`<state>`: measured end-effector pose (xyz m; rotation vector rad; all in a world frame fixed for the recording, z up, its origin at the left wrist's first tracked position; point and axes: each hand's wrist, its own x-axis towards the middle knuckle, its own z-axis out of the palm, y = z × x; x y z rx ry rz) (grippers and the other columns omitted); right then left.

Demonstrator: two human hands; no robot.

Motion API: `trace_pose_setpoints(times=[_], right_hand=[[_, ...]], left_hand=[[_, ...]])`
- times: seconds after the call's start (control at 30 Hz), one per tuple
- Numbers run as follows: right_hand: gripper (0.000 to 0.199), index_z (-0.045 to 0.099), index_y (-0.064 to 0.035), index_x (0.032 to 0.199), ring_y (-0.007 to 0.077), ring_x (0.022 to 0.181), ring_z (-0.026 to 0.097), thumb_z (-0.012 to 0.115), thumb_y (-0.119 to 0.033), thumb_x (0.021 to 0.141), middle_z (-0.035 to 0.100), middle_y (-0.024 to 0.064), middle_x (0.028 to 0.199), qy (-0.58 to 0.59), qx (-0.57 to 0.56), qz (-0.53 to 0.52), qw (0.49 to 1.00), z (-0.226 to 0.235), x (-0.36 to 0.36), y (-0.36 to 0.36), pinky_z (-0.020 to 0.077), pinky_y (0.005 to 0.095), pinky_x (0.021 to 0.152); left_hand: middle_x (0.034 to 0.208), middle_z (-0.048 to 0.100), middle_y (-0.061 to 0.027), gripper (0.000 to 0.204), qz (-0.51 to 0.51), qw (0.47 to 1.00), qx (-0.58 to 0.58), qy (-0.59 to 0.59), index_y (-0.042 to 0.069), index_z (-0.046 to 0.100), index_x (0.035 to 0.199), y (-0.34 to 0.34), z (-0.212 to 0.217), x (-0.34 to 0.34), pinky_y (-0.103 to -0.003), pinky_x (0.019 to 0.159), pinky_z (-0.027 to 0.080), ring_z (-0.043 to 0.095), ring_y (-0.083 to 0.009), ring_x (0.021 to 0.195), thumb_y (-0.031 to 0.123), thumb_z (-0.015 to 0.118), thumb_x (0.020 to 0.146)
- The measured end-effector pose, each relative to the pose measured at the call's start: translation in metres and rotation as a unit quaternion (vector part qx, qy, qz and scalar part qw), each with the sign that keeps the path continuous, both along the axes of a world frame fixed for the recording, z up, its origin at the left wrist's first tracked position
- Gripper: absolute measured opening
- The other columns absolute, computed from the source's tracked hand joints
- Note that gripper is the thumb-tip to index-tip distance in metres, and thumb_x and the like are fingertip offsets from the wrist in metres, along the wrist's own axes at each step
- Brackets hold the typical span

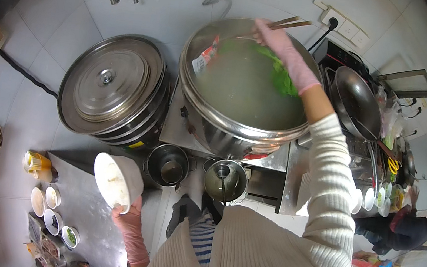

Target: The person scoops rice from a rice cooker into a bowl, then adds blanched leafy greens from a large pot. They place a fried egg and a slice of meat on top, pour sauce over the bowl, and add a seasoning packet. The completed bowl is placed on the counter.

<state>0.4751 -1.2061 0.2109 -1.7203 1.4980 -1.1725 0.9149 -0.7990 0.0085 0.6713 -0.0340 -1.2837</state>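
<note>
Pinching two slim wooden chopsticks point(292, 25) in the pink-gloved right hand point(266, 34), above the far rim of a broad, shiny steel stockpot point(213, 135), near crinkled leafy greens point(284, 79) in cloudy liquid. Gripping one smooth white bowl point(135, 176) in the left hand point(128, 214), fingers pressed against its rim. Around: one lidded steel pot point(116, 87), two small pots point(226, 180) just below, four little tubs point(53, 222), one dark wok point(357, 99).

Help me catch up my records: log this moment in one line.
left hand: gloved, holding white bowl | right hand: gloved, above stockpot, holding chopsticks | stockpot: liquid, leafy greens
</note>
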Motion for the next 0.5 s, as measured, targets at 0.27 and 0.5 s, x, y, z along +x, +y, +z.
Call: trace_pose_setpoints(times=[0.27,0.5], right_hand=[[0.048,0.061,-0.0054,0.087,0.0115,0.064,0.052,0.048,-0.052,0.093,0.057,0.0004,0.072,0.104,0.152,0.070,0.981,-0.022,-0.031,-0.002,0.0447,0.0247,0.060],[0.058,0.062,-0.0067,0.081,0.0090,0.062,0.052,0.045,-0.061,0.091,0.056,0.0001,0.066,0.123,0.077,-0.109,0.983,0.045,-0.121,0.107,0.0423,0.0234,0.058]], left_hand=[[0.131,0.051,-0.0119,0.074,-0.043,0.995,0.070,-0.058,0.007,0.041,0.135,-0.067,0.022,-0.029,-0.047,0.098,0.047,0.052,-0.0317,0.120,0.017,0.062,0.066],[0.135,0.045,-0.0174,0.076,-0.090,0.992,0.035,-0.076,0.001,0.036,0.137,-0.144,0.016,0.000,-0.050,0.099,0.046,0.047,-0.0351,0.123,0.020,0.059,0.067]])
